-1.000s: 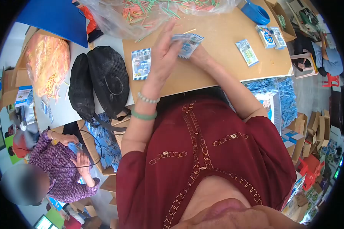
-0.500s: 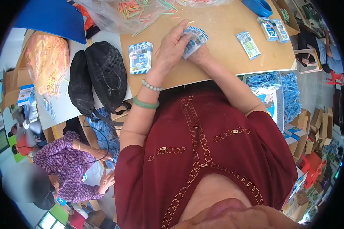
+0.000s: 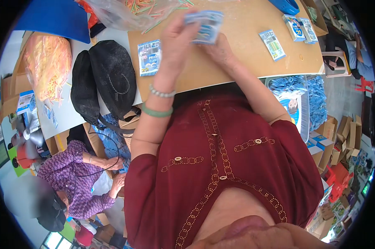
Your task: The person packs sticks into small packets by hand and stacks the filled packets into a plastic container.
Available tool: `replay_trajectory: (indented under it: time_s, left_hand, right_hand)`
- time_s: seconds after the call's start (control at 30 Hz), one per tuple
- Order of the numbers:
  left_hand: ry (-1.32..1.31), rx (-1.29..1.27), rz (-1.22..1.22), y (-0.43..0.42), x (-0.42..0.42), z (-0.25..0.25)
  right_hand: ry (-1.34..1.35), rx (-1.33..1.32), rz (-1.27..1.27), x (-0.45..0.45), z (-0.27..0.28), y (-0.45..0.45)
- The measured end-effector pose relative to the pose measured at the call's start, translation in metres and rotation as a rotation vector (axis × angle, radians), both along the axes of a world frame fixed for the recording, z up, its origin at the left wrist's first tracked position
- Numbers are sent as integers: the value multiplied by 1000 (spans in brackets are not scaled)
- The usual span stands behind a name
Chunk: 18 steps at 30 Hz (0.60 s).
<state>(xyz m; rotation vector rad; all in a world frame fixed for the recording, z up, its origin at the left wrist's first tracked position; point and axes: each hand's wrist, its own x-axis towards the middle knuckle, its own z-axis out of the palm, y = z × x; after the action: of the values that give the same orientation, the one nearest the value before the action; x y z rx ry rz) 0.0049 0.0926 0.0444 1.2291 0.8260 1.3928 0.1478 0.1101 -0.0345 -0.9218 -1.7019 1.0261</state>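
Observation:
My left hand (image 3: 175, 43), with a beaded bracelet and a green bangle at its wrist, is closed on a blue-and-white printed packet (image 3: 208, 27). The raised packet is smeared by motion. Just below it is my right hand (image 3: 219, 50); its fingers are mostly hidden behind the packet and the left hand, so whether it grips anything is unclear. Another blue-and-white packet (image 3: 149, 58) lies flat beside my left wrist. Farther right on the brown tabletop (image 3: 241, 54) lies a single packet (image 3: 272, 45), with small stacks of packets (image 3: 294, 28) beyond it.
Coloured straws (image 3: 139, 6) spill from a clear bag at the table's far side. A black bag (image 3: 114, 79) and a bag of straws (image 3: 50, 62) sit left. A tub of blue packets (image 3: 289, 85) stands at right. A co-worker in a purple patterned shirt (image 3: 77, 178) works at lower left.
My left hand has lifted and turned the packet up and slightly away from me. My right hand has drawn apart from the packet's middle to below it. The co-worker's head has shifted.

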Motion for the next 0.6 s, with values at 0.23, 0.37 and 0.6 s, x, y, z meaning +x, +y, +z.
replay_trajectory:
  time_s: [0.23,0.37,0.6]
  left_hand:
    - [-126,-258,62,-24,-32,-10]
    - [-127,-350,67,-38,-26,-12]
    - [-20,-420,11,-37,-33,-29]
  right_hand:
    - [33,-151,10,9,16,-5]
    - [37,-118,-16,5,14,-7]
    - [-96,-38,-70,12,16,-11]
